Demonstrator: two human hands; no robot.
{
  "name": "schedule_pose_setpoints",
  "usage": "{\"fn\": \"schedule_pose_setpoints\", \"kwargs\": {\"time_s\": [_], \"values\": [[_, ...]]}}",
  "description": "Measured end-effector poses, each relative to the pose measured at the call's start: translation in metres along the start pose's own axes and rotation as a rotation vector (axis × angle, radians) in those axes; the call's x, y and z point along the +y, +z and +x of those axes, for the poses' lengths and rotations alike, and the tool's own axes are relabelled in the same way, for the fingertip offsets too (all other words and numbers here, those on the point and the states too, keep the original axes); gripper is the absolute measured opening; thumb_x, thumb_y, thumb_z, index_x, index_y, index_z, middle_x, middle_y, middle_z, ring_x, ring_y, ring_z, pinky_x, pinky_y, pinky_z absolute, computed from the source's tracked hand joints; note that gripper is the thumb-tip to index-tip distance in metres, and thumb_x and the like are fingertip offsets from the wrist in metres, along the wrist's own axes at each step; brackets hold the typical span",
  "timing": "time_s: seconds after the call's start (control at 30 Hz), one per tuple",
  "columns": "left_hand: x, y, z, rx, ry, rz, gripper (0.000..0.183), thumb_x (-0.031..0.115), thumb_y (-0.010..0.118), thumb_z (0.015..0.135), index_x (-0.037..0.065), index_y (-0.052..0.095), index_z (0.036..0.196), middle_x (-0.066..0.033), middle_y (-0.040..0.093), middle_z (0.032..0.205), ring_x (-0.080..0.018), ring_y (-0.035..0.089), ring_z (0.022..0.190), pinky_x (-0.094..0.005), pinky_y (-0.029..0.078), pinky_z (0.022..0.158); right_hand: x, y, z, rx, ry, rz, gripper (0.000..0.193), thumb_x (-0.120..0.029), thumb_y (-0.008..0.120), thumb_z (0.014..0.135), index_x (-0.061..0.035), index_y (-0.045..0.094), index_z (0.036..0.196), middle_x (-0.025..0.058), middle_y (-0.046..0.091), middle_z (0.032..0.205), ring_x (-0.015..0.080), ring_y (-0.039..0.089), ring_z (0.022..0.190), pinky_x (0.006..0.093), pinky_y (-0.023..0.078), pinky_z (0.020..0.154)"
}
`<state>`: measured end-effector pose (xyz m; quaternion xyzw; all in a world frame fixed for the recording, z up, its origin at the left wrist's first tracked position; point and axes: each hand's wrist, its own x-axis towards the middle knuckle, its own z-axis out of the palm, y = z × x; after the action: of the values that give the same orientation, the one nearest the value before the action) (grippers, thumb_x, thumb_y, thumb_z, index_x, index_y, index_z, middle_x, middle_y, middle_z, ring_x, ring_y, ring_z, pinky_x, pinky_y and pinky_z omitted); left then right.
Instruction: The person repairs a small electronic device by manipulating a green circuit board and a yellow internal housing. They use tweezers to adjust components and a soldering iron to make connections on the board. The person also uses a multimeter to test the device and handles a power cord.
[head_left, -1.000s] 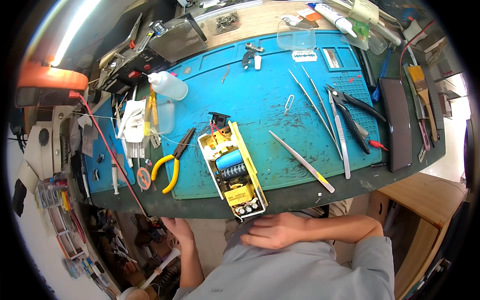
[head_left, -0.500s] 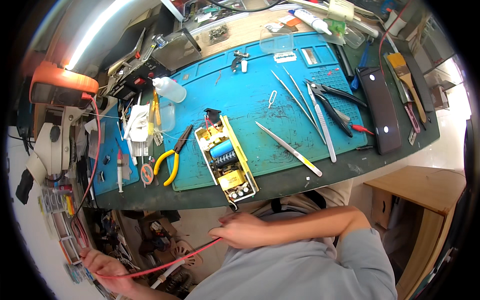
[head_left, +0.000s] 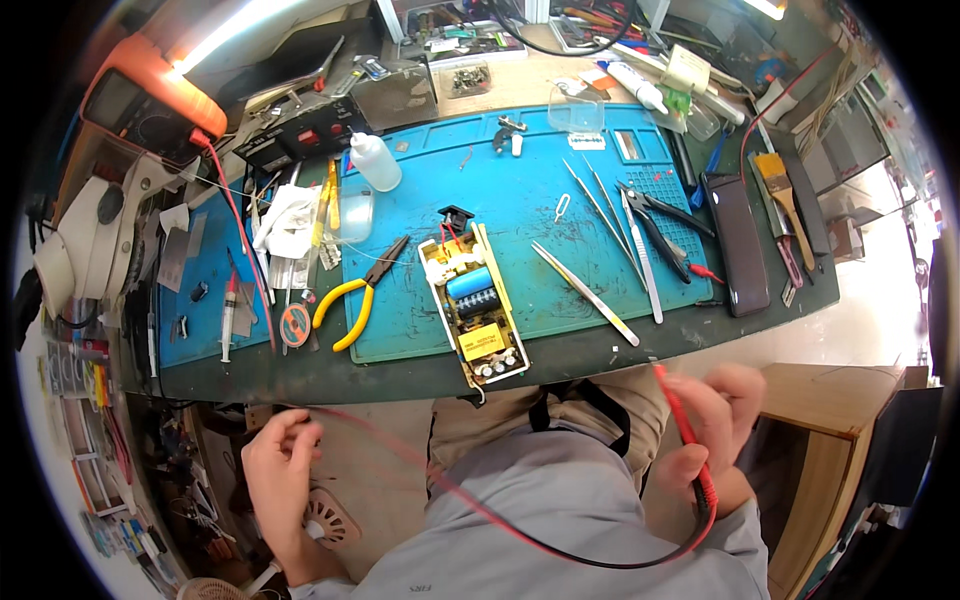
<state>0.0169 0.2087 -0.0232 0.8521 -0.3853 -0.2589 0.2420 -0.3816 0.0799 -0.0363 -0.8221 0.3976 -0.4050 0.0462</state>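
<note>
A red test probe [head_left: 680, 410] is in my right hand [head_left: 715, 415], its fingers closed around the grip and its tip pointing up toward the bench edge. From its lower end the test lead [head_left: 500, 525] loops across my lap to the left, partly blurred. My left hand [head_left: 278, 470] is below the bench's left front edge, fingers loosely bent and apart, with the lead passing close to the fingertips. On the blue mat lies an opened power supply unit [head_left: 470, 310] with blue, black and yellow parts. An orange multimeter [head_left: 150, 105] stands at the far left.
Yellow-handled pliers [head_left: 350, 310] lie left of the unit. Tweezers [head_left: 590, 297], black cutters [head_left: 660, 225] and a dark phone-shaped slab [head_left: 735, 245] lie to its right. A white squeeze bottle [head_left: 375, 162] stands behind. A wooden cabinet [head_left: 830, 400] is at the lower right.
My right hand has moved right and up, and the red probe now shows in it. My left hand has moved right and up, its fingers loosened from the lead. The view has shifted.
</note>
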Motion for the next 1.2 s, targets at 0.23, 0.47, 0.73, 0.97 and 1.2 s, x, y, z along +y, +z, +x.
{"fn": "schedule_pose_setpoints", "kwargs": {"time_s": [0.23, 0.47, 0.73, 0.97, 1.2], "values": [[0.107, 0.052, 0.009, 0.018, 1.379, 0.031, 0.034, 0.013, 0.077, 0.085, 0.003, 0.073, 0.117, -0.0088, 0.073, 0.11, -0.0189, 0.07, 0.086, -0.0278, 0.059, 0.072, -0.047, 0.062, 0.059, -0.081, -0.5, 0.453, 0.048, -0.047, 0.064, 0.097, 0.0005, 0.073, 0.099, 0.0067, 0.064, 0.086, 0.0151, 0.06, 0.063, 0.026, 0.048, 0.05], [0.101, 0.065, 0.053, 0.033, 1.302, -0.011, 0.031, 0.0, 0.075, 0.08, 0.0, 0.072, 0.111, -0.0133, 0.068, 0.103, -0.0242, 0.069, 0.085, -0.0277, 0.057, 0.067, -0.021, 0.073, 0.072, -0.233, -0.368, 0.492, 0.04, -0.002, 0.072, 0.068, 0.0035, 0.076, 0.107, 0.0093, 0.063, 0.092, 0.0205, 0.064, 0.074, 0.0293, 0.052, 0.061], [0.102, 0.082, 0.072, -0.114, 0.983, -0.431, 0.033, -0.012, 0.078, 0.078, -0.002, 0.071, 0.109, -0.0153, 0.07, 0.103, -0.0232, 0.073, 0.088, -0.0303, 0.062, 0.076, 0.008, 0.087, 0.093, -0.109, -0.066, 0.533, 0.035, 0.002, 0.084, 0.078, 0.0007, 0.073, 0.111, 0.0126, 0.067, 0.098, 0.0228, 0.068, 0.078, 0.0307, 0.06, 0.07], [0.093, 0.094, 0.077, -0.155, 0.939, -0.308, 0.021, 0.003, 0.082, 0.081, 0.004, 0.071, 0.099, -0.0099, 0.075, 0.099, -0.0272, 0.07, 0.087, -0.0359, 0.055, 0.078, 0.017, 0.11, 0.086, -0.231, -0.076, 0.664, 0.022, -0.021, 0.076, 0.092, 0.0002, 0.071, 0.094, 0.0113, 0.07, 0.075, 0.0253, 0.069, 0.061, 0.0316, 0.053, 0.053], [0.097, 0.096, 0.082, -0.175, 0.964, -0.323, 0.023, 0.004, 0.084, 0.077, 0.004, 0.073, 0.097, -0.0091, 0.074, 0.098, -0.0257, 0.069, 0.085, -0.0353, 0.054, 0.075, 0.018, 0.113, 0.087, -0.252, -0.086, 0.622, 0.019, -0.019, 0.076, 0.091, -0.0011, 0.069, 0.091, 0.0104, 0.069, 0.073, 0.024, 0.067, 0.058, 0.0316, 0.051, 0.051]]}}
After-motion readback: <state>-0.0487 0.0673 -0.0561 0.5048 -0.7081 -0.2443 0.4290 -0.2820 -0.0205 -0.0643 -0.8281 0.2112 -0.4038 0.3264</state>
